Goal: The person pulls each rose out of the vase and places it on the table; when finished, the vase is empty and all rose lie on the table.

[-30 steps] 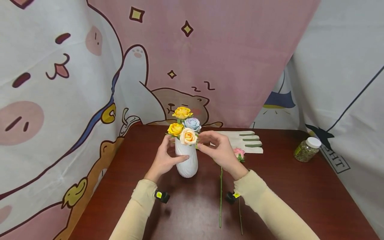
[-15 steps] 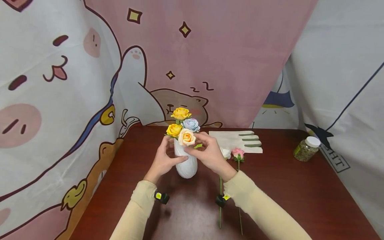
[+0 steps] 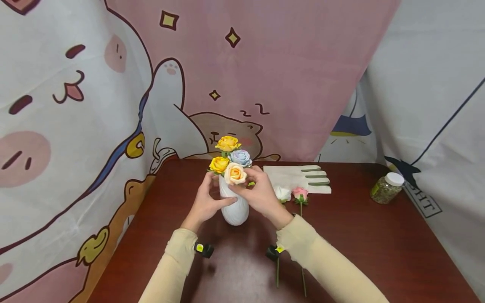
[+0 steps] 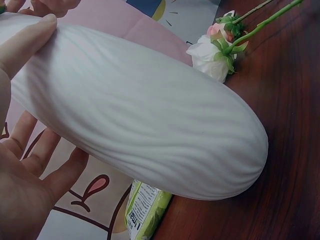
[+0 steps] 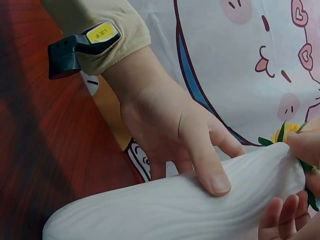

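A white, ridged vase (image 3: 235, 212) stands on the table with several artificial roses in its mouth. My left hand (image 3: 202, 204) grips the vase from the left, its thumb across the front, as the right wrist view also shows. At the rim, my right hand (image 3: 261, 191) pinches at the base of the cream rose (image 3: 235, 174); its fingertips are partly hidden behind the bloom. Behind that flower sit a pale blue rose (image 3: 240, 157) and two yellow ones, the upper yellow rose (image 3: 228, 143) standing tallest.
Right of the vase lie a white rose (image 3: 282, 193) and a pink rose (image 3: 300, 193), stems toward me. Behind them is a flat white glove (image 3: 282, 174). A lidded jar (image 3: 387, 189) stands far right. The left wrist view catches a printed packet (image 4: 147, 212).
My right hand has moved left and closed in on the cream rose at the vase rim, uncovering the white rose. The left hand keeps its grip on the vase.
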The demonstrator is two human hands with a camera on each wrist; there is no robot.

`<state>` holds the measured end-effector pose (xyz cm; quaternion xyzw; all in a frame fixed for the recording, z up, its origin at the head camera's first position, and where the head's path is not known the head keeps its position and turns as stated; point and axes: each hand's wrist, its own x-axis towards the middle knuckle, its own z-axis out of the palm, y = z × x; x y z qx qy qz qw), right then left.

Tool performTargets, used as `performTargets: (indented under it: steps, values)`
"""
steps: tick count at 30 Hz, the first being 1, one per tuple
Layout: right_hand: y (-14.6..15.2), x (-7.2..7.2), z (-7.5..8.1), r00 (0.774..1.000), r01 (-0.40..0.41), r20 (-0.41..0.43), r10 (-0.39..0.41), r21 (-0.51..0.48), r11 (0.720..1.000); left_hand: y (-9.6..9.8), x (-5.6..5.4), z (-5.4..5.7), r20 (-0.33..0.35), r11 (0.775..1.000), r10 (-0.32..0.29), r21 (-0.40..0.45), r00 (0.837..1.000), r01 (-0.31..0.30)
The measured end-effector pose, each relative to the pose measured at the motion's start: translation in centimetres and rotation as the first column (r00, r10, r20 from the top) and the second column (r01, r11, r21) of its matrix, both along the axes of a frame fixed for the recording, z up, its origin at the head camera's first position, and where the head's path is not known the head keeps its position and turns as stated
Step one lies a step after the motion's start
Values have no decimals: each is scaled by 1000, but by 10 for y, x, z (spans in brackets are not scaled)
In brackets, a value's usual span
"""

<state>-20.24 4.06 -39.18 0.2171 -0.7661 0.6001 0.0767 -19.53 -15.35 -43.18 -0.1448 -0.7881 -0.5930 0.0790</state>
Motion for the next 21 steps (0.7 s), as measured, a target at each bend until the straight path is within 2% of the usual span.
performTargets:
  steps: [7, 21]
  values:
    - [-5, 4, 1, 999, 20, 48, -19, -23, 1000, -2, 1, -1, -5, 1000, -6, 1, 1000, 6]
    - [-8, 9, 8, 998, 5, 62, 7, -195, 981, -1, 1, 1, -2, 1000, -3, 1, 1000, 3]
